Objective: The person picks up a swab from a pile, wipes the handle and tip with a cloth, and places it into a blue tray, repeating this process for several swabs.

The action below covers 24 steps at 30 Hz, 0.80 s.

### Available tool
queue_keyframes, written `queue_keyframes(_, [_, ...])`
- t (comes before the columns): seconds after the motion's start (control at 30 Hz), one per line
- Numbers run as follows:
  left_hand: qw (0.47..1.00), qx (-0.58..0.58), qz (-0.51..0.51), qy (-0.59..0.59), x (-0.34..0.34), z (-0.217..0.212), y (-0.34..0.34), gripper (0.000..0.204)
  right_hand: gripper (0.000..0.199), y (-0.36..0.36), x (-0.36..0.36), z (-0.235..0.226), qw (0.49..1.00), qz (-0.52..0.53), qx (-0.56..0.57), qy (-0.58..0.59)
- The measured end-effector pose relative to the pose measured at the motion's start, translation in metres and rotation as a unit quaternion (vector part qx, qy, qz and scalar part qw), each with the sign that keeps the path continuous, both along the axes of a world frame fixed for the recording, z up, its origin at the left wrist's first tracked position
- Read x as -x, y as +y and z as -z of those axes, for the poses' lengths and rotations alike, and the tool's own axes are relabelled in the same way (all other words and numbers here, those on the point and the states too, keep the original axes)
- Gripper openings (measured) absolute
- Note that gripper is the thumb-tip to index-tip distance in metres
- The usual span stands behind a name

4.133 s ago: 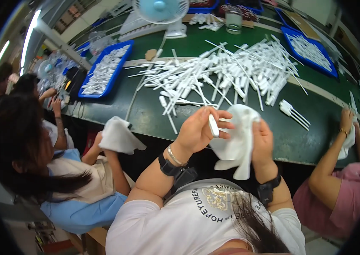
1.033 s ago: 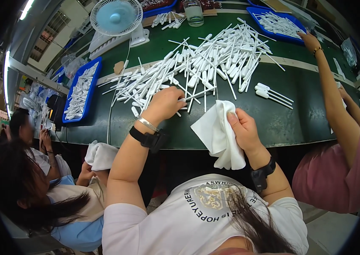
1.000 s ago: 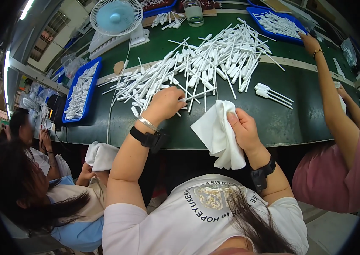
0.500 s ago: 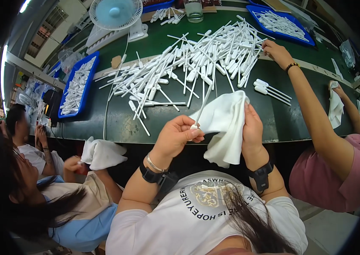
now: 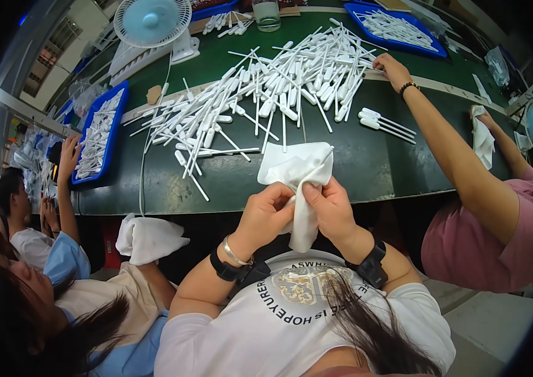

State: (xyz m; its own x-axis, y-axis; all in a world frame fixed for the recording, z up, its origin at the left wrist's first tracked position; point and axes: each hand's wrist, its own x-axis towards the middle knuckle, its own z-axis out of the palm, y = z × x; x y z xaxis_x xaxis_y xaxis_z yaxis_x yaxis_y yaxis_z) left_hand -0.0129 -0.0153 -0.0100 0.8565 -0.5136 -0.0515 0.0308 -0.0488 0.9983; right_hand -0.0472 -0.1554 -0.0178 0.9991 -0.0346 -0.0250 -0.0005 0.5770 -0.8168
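A white cloth (image 5: 298, 164) is bunched between my two hands in front of the table edge, its upper part spread out and its lower end hanging down. My left hand (image 5: 265, 217) is closed at the cloth's left side, fingers curled inward. My right hand (image 5: 334, 213) pinches the folded cloth with the thumb on top. The white plastic stick with a wide end, seen earlier in my left hand, is hidden from view. Beyond the cloth lies a large loose heap of such white sticks (image 5: 285, 81). Several more white sticks (image 5: 386, 123) lie side by side to the right.
Blue trays of white sticks stand at the left (image 5: 117, 135) and far right (image 5: 398, 31). A fan (image 5: 152, 20) and a glass jar (image 5: 267, 16) are at the back. A co-worker's hand (image 5: 394, 70) touches the heap's right side; another co-worker's hand (image 5: 68, 157) is by the left tray.
My hands have come closer together around the cloth, and the stick my left hand held has gone out of sight. At the left, a co-worker's arm has risen to the tray.
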Motion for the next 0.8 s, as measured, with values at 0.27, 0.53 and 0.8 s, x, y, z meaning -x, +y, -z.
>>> queue_keyframes(0.27, [0.998,-0.050,0.021,0.018,0.003,-0.014,0.005,0.015,0.023,-0.007,0.000,0.000,0.999,-0.013,0.015,-0.029])
queue_keyframes(0.53, [0.987,0.089,0.025,0.130,0.002,-0.018,0.023,0.009,0.026,-0.013,-0.007,0.000,0.995,0.044,-0.087,-0.007])
queue_keyframes(0.8, [0.977,0.146,-0.028,0.156,-0.002,-0.006,0.015,0.009,0.032,-0.010,0.002,-0.001,0.983,-0.040,-0.179,0.022])
